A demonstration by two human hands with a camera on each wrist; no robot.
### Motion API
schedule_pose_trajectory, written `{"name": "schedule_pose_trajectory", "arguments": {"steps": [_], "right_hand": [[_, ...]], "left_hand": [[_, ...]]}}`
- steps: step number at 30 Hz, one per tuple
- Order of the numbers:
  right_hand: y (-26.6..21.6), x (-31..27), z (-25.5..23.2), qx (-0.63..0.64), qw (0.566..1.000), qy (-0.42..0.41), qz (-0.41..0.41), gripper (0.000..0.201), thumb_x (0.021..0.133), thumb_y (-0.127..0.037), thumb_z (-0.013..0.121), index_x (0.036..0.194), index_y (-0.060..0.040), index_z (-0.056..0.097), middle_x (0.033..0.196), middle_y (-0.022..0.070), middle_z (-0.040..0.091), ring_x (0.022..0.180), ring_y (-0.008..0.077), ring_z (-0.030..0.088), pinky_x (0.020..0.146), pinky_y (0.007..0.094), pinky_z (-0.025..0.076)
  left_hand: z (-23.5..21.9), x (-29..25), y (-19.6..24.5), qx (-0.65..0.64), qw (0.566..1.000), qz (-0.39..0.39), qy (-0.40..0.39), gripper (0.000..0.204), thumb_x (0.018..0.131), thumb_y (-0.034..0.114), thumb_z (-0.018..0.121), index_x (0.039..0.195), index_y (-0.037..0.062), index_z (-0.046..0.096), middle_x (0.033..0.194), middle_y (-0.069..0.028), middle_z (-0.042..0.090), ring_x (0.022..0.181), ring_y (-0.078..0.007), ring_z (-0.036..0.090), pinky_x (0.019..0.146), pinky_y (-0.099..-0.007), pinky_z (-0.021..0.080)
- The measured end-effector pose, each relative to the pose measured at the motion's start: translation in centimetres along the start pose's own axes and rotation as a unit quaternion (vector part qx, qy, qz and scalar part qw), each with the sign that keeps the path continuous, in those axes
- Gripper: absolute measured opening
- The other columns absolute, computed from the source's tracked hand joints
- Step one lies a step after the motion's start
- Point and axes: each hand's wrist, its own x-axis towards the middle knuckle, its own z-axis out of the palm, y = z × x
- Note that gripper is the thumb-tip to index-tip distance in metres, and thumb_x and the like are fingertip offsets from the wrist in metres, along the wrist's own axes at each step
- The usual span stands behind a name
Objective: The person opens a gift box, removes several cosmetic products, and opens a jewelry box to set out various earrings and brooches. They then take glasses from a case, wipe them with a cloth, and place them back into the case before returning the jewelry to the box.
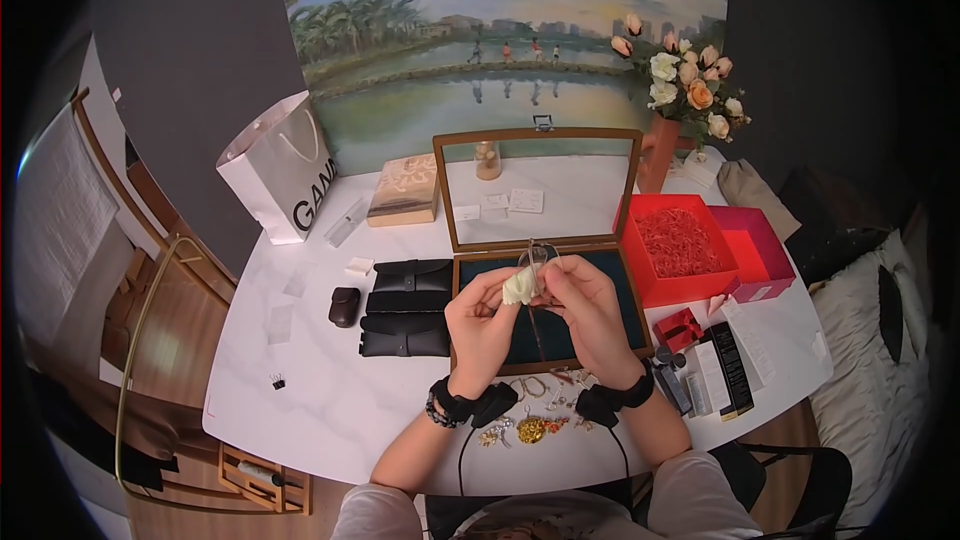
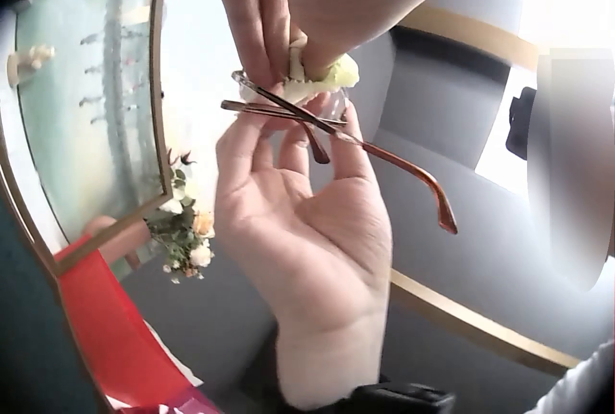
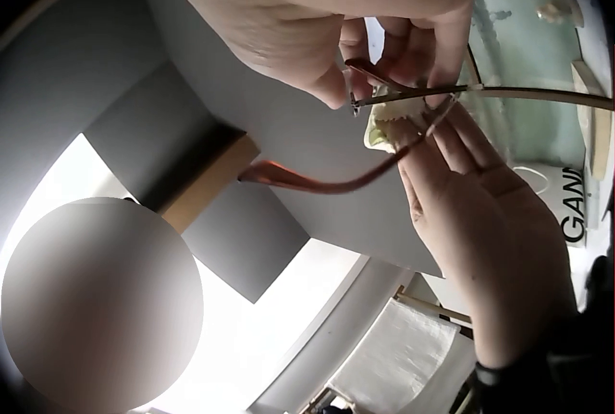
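Note:
Both hands are raised over an open glass-lidded box [image 1: 600, 275]. Between them is a pair of glasses [image 2: 404, 162] with thin brown temples, one temple [image 3: 317, 183] hanging free. The left hand [image 1: 480, 330] pinches a pale yellow-green cloth [image 1: 520, 287] against a lens; in the left wrist view the cloth [image 2: 341, 72] shows beside the fingers. The right hand [image 1: 590, 315] grips the frame at the other side, its fingertips near the cloth. Which part of the frame each finger touches is partly hidden.
Jewelry [image 1: 532, 429] lies at the table's front edge. Black cases [image 1: 405, 335] and a brown case [image 1: 344, 306] lie left, with a white bag [image 1: 270, 175] behind. To the right stand a red box [image 1: 650, 285], small boxes and a flower vase [image 1: 657, 155].

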Motion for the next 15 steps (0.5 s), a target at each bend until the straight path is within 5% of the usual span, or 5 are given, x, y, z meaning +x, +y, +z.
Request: {"name": "schedule_pose_trajectory", "arguments": {"steps": [4, 9, 15], "right_hand": [[0.6, 0.4, 0.1, -0.058, 0.998, 0.014, -0.002, 0.017, 0.106, -0.015, 0.065, 0.111, 0.0006, 0.069, 0.099, 0.0033, 0.073, 0.089, 0.0067, 0.067, 0.083, 0.0230, 0.054], [1.1, 0.6, -0.4, -0.103, 0.994, -0.008, 0.017, 0.018, 0.106, -0.015, 0.064, 0.110, 0.0015, 0.069, 0.092, 0.0025, 0.070, 0.083, 0.0075, 0.065, 0.082, 0.0249, 0.055], [0.9, 0.5, 0.2, -0.066, 0.997, -0.022, 0.014, 0.021, 0.108, -0.016, 0.060, 0.107, 0.0031, 0.068, 0.086, 0.0046, 0.067, 0.081, 0.0117, 0.065, 0.079, 0.0282, 0.056]], "left_hand": [[-0.5, 0.3, -0.6, 0.003, 1.000, -0.009, -0.008, 0.019, 0.098, -0.005, 0.065, 0.117, -0.0062, 0.066, 0.108, -0.0089, 0.075, 0.094, -0.0089, 0.070, 0.081, -0.0208, 0.055], [-1.0, 1.0, -0.7, -0.061, 0.991, -0.116, -0.002, 0.016, 0.099, -0.003, 0.060, 0.113, -0.0024, 0.067, 0.105, -0.0070, 0.075, 0.091, -0.0083, 0.069, 0.082, -0.0208, 0.052], [-1.6, 1.6, -0.5, -0.055, 0.992, -0.109, -0.006, 0.006, 0.105, 0.008, 0.060, 0.103, 0.0033, 0.063, 0.093, -0.0008, 0.071, 0.079, -0.0023, 0.062, 0.070, -0.0188, 0.048]]}}
